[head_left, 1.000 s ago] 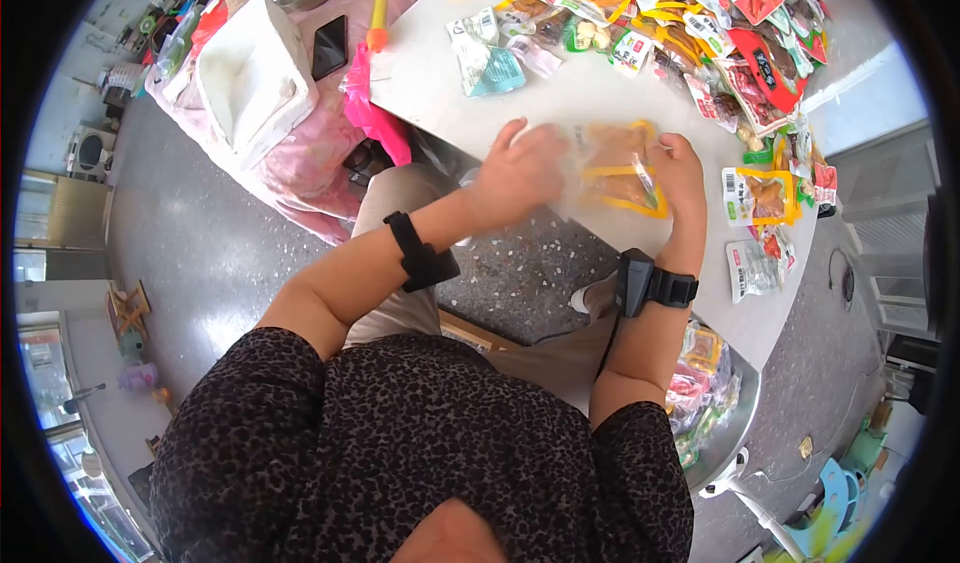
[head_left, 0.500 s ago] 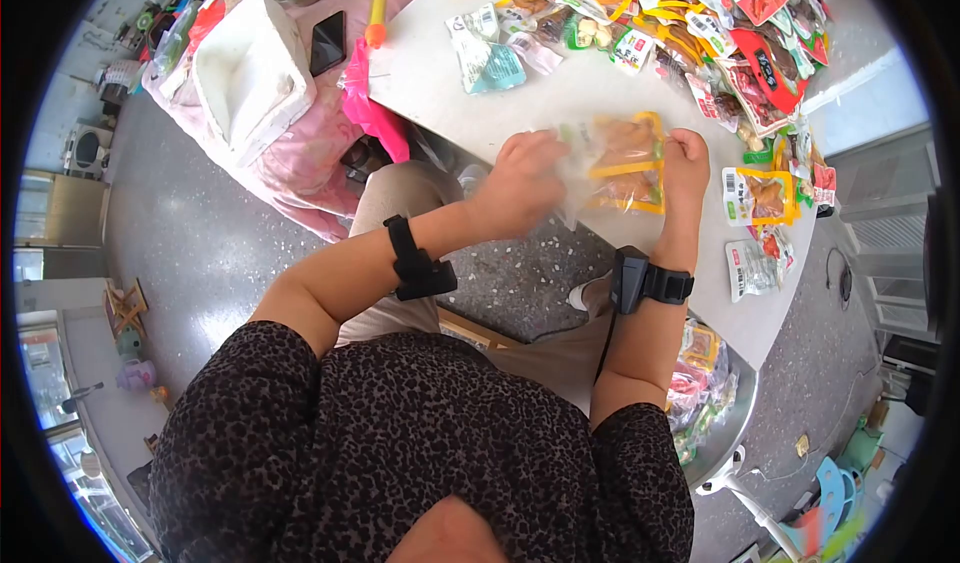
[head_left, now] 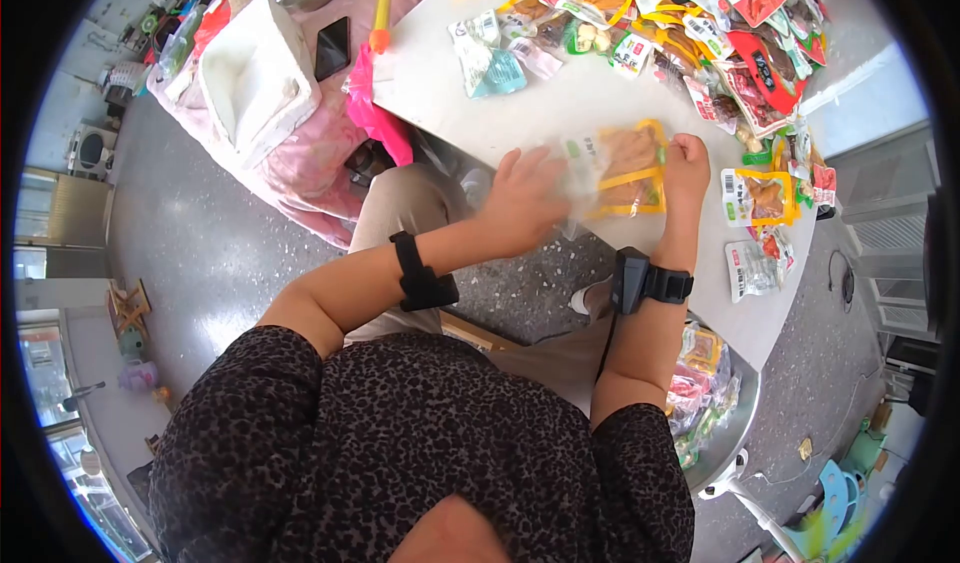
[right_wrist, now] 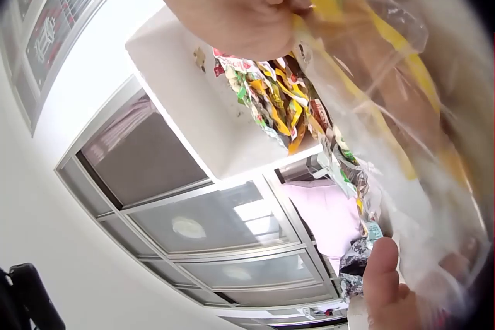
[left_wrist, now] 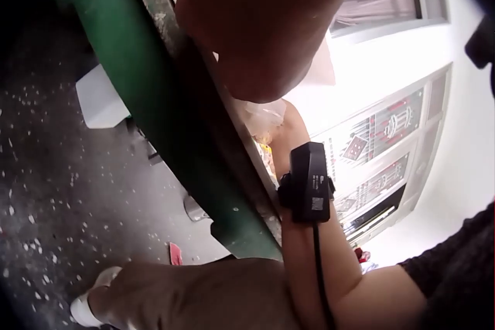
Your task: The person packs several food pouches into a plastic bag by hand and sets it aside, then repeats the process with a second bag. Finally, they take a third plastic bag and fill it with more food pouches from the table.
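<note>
My right hand (head_left: 687, 175) grips the right edge of clear packaging with yellow-edged, brown contents (head_left: 630, 163). The right wrist view shows that hand (right_wrist: 232, 1) curled at the clear plastic (right_wrist: 394, 160); whether this is one packet or two I cannot tell. At the packaging's left end is my left hand (head_left: 520, 203), blurred, fingers extended against the plastic. Its thumb stands away from the plastic in the right wrist view, where the left hand (right_wrist: 390, 291) is partly hidden. The left wrist view shows the left hand (left_wrist: 251, 32) dark and close, its fingertips hidden.
Many colourful food packets (head_left: 690, 38) are heaped on the far right of the white table (head_left: 430, 78). A teal-and-white packet (head_left: 490, 68) lies left of them. Beside the table are a white foam box (head_left: 255, 83), a phone (head_left: 332, 46) and a basin of packets (head_left: 745, 403).
My left hand, blurred throughout, has shifted along the plastic's left end, its fingers now more spread than half a second ago. My right hand keeps its hold, nearly still.
</note>
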Tool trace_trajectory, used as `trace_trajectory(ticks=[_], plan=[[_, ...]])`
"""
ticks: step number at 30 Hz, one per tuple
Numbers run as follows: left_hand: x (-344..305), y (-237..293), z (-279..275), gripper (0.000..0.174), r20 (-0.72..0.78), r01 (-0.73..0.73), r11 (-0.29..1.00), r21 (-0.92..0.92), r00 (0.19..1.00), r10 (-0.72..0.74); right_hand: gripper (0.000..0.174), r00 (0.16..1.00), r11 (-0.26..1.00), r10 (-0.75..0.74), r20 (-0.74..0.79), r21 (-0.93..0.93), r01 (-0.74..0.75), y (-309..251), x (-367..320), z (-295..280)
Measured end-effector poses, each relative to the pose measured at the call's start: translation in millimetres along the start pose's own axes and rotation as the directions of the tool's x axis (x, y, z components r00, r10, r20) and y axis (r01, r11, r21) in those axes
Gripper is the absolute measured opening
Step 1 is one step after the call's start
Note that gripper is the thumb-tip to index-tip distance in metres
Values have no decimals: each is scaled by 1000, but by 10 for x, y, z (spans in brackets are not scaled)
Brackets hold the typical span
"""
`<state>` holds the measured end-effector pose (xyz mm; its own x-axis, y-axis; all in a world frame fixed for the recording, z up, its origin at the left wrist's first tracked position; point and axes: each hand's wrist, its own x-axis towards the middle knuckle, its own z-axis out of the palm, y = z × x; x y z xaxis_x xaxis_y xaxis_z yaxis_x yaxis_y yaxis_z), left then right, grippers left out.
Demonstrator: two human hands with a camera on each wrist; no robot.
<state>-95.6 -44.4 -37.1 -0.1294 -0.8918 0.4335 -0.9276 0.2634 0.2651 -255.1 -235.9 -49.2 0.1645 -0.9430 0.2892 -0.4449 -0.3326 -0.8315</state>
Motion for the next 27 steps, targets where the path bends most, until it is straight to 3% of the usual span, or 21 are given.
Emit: trace_trajectory(ticks=[3,6,9,11,15,18,24,27], plan=[[-33,-39,-62,22,-105,-30,999,-39,994,26,18,999,998,20,28,-52,-19,-29,-2,-26],[-95,-37,-36,24,73,-55,994,97,996,48,19,994,991,77,80,-114,-67,-104,-2,-21],[-89,-24,-27,25,-32,-94,989,115,995,98,20,991,975,83,101,-212,-60,-118,14,-64],[-80,-21,-24,26,-25,-74,992,97,997,77,21,994,963,49,93,-270,-22,-179,6,-137],[-52,-27,25,36,36,-30,999,28,999,29,25,996,973,-77,-54,-224,63,-95,122,-350],[12,6,9,37,22,-69,997,22,997,69,25,997,980,-64,-53,-194,53,-89,101,-359],[6,47,-26,40,103,-43,999,-9,994,44,25,992,980,70,109,-194,-48,-99,78,-261],[-2,58,21,40,29,-57,998,-21,998,57,25,991,982,65,115,-182,-43,-60,88,-268]])
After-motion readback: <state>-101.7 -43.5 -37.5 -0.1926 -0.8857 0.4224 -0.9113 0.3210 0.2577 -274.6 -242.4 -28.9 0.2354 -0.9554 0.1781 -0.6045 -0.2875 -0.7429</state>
